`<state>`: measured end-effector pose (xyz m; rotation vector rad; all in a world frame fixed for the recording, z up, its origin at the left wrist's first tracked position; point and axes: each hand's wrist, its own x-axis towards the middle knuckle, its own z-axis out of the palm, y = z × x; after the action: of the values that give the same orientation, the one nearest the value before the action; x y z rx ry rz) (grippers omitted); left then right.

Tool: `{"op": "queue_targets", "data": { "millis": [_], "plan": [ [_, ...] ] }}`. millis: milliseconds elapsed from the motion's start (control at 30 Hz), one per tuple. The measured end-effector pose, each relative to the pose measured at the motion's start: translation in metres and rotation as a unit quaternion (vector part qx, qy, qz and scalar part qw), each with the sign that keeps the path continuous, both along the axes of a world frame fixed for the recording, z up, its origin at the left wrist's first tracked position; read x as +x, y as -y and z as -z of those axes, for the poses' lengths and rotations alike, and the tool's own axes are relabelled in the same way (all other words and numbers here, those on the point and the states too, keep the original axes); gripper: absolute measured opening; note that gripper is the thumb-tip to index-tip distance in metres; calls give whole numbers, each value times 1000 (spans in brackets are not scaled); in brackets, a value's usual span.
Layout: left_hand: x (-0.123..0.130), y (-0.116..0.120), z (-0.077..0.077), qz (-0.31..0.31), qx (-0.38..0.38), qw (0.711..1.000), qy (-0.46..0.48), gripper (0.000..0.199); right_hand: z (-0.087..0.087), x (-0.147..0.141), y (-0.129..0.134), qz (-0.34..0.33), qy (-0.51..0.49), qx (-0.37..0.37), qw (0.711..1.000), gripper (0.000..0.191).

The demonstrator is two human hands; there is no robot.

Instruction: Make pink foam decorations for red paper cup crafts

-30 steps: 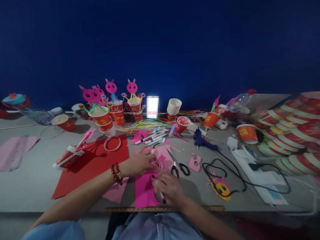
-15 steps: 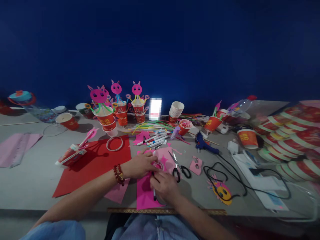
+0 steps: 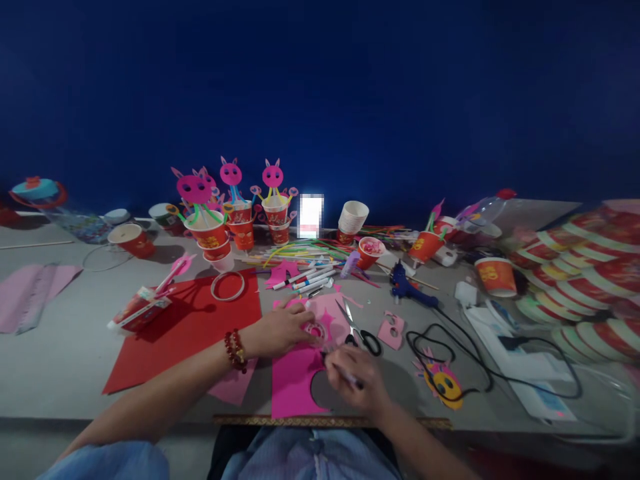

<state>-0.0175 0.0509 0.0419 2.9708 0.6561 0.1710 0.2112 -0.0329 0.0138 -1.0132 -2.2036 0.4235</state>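
My left hand (image 3: 283,329), with a red bead bracelet at the wrist, presses its fingers on a round ring-like piece (image 3: 316,332) over bright pink paper (image 3: 290,383). The paper has a rounded cut-out on its right side. My right hand (image 3: 357,383) is closed round a dark-tipped marker (image 3: 353,379), whose tip points left toward the paper beside the ring. Scissors (image 3: 354,328) with black handles lie just beyond my right hand, partly on light pink paper (image 3: 336,308).
Red paper (image 3: 185,333) lies left, with a tape roll (image 3: 227,286) on it. Markers (image 3: 315,280) and decorated cups (image 3: 279,217) stand or lie behind. To the right are a glue gun (image 3: 411,291), its looping cord, a yellow paper face (image 3: 447,387) and stacked cups (image 3: 575,267).
My right hand has moved right, away from my left hand, and the marker has turned from upright to slanting. The paper's rounded cut-out now shows. My left hand stays nearly in place.
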Motion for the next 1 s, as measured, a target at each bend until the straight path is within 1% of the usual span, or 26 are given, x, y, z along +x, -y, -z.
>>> {"op": "queue_targets", "data": {
  "millis": [67, 133, 167, 200, 233, 333, 433, 467, 533, 700, 833, 1000],
  "plan": [
    [1, 3, -1, -10, 4, 1000, 2, 32, -6, 12, -7, 53, -69, -56, 995, 17],
    [1, 8, -3, -25, 9, 1000, -1, 31, -13, 21, -18, 100, -126, -142, 977, 19],
    [2, 11, -4, -34, 12, 999, -9, 30, -16, 24, -25, 109, -139, -180, 968, 20],
    [3, 14, -5, -45, 16, 999, -19, 29, -20, 25, -33, 108, -144, -203, 962, 21],
    [4, 17, -6, -57, 20, 998, -29, 29, -23, 25, -41, 97, -141, -211, 962, 22],
    [6, 25, -7, -84, 17, 995, -54, 30, -31, 16, -68, 42, -107, -199, 973, 25],
    [6, 29, -6, -94, -9, 992, -85, 37, -35, -4, -94, -26, -28, -195, 980, 20],
    [6, 30, -6, -97, -17, 991, -95, 39, -34, -12, -102, -50, 14, -195, 980, 19],
    [4, 31, -6, -107, -33, 989, -100, 43, -33, -27, -114, -87, 48, -198, 975, 17],
    [1, 34, -7, -125, -68, 987, -80, 45, -26, -53, -132, -160, 118, -198, 960, 17],
    [1, 34, -7, -126, -70, 987, -71, 45, -24, -61, -142, -208, 167, -202, 942, 17],
    [3, 34, -11, -134, -74, 985, -81, 49, -21, -67, -152, -262, 192, -215, 921, 15]
  ]
}}
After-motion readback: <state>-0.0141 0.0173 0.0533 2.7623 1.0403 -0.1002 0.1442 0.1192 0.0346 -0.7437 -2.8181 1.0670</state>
